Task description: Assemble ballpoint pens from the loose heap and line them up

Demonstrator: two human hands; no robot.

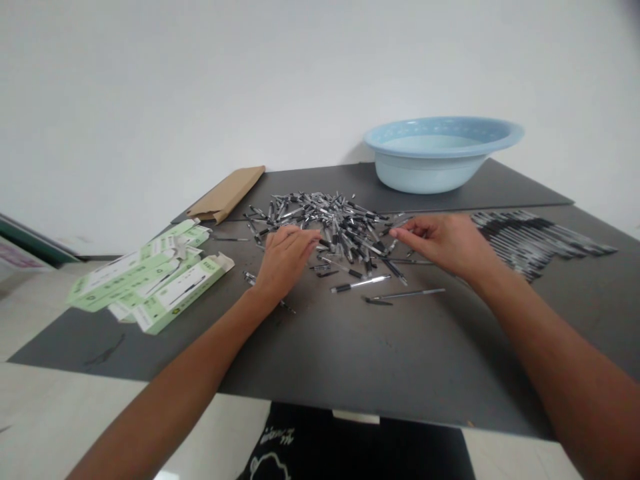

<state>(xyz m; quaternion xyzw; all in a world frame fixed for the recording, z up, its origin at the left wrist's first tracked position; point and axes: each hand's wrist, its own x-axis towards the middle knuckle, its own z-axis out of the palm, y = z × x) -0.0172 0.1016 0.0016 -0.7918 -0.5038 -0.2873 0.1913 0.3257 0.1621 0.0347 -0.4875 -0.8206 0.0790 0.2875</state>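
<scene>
Left hand: fingers bent and drawn together at the near left of the pen pile; cannot tell whether they grip anything.
Right hand: thumb and fingertips nearly meeting at the pile's right edge; any pen between them cannot be made out.
Pen pile: heaped crisscross on the grey table, between the hands.
Pen row: side by side, beyond the right wrist.
Green boxes: overlapping, left.
Brown packet: back left.
Blue basin: behind, right.
</scene>
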